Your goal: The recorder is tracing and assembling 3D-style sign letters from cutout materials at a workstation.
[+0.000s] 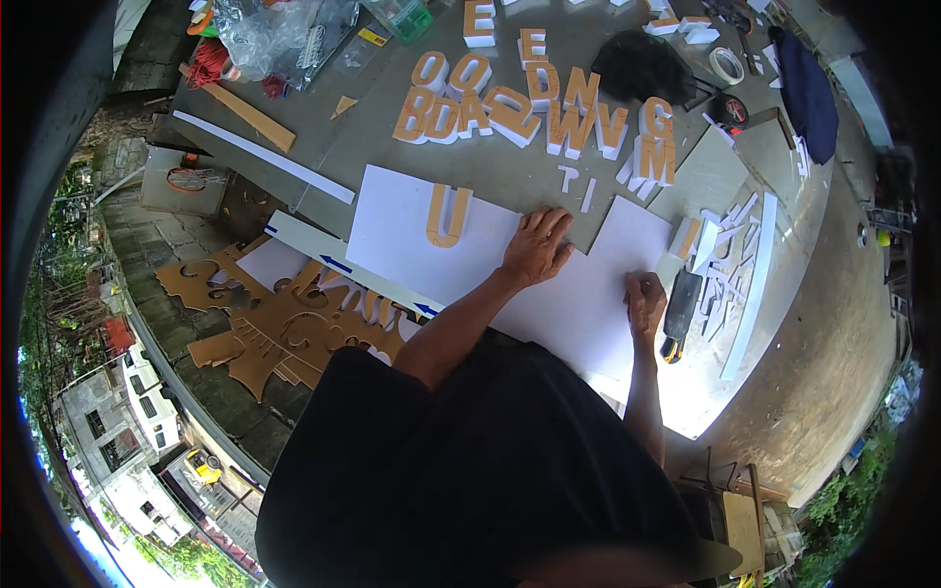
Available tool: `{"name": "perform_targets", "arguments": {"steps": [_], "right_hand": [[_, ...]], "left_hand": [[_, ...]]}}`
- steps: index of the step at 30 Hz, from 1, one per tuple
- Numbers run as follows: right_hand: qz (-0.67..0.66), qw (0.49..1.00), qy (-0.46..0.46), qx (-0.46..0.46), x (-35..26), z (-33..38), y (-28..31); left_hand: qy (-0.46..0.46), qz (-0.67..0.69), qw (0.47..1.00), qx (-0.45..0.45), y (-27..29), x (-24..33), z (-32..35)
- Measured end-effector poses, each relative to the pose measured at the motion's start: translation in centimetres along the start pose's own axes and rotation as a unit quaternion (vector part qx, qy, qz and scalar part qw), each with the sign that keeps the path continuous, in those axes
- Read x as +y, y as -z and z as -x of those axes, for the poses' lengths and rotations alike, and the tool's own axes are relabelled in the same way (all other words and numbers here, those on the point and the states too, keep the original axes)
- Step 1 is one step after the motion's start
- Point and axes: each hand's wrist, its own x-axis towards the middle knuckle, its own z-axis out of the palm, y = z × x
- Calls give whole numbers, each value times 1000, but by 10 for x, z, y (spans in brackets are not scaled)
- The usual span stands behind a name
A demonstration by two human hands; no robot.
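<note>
My left hand [539, 245] lies with fingers stretched out on a large white sheet [578, 304], near the notch in its far edge. My right hand [645, 304] is at the sheet's right side, its fingers curled together; whatever they hold, if anything, is hidden. Left of my left hand, a U-shaped letter [447, 218] with a brown face and white sides rests on the sheet. Just right of my right hand lies a dark oblong tool [681, 304] with a yellow-and-black end. A small brown-topped white piece [687, 238] sits beyond it.
Brown-faced block letters [524, 108] stand across the far table. White offcuts [723, 265] and a long strip [753, 294] lie at right. A tape roll [726, 66], tape measure [728, 111] and plastic bags [274, 39] lie farther off. Cut-out brown boards [294, 323] lie below the left edge.
</note>
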Motion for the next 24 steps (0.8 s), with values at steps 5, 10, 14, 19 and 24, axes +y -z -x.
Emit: {"name": "perform_targets", "arguments": {"steps": [5,10,14,19,24], "right_hand": [[-33,999,-16,9,1,0,-3],[-57,997,-39,20,2,1,-6],[-19,998,-34,57,-3,3,-13],[-1,997,-30,78,-5,4,-15],[29,993,-57,96,-18,8,-17]], "left_hand": [[3,25,1000,0,4,0,-2],[-11,70,997,32,7,-3,-3],[-11,76,996,39,7,-6,-4],[-18,91,995,46,5,-8,-4],[-31,139,988,52,6,-6,-1]]}}
